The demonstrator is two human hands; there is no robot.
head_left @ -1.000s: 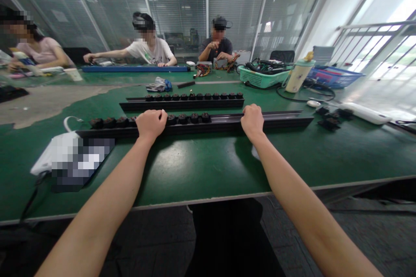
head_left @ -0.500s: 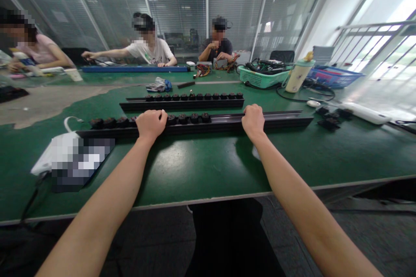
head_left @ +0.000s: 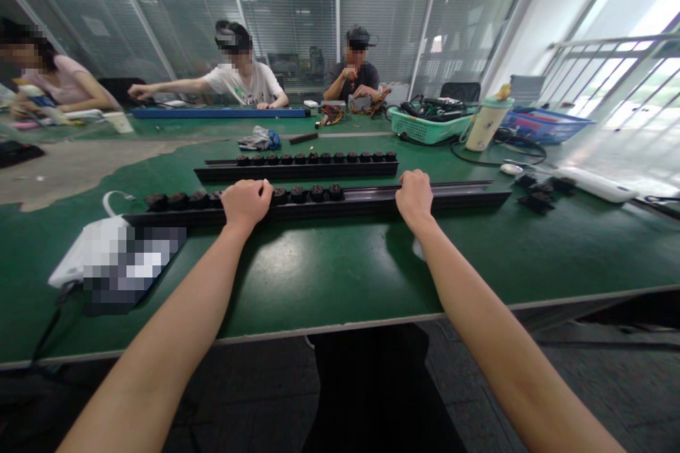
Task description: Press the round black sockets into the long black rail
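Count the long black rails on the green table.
2. The near rail lies under the left hand and right hand; the far rail lies just behind it. Clutter beyond may hide others.

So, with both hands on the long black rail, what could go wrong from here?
The left hand and right hand both grip the near rail. Its round black sockets fill only the left part, so it may tip leftwards if lifted. Pushed away, it could perhaps bump the second rail lying close behind.
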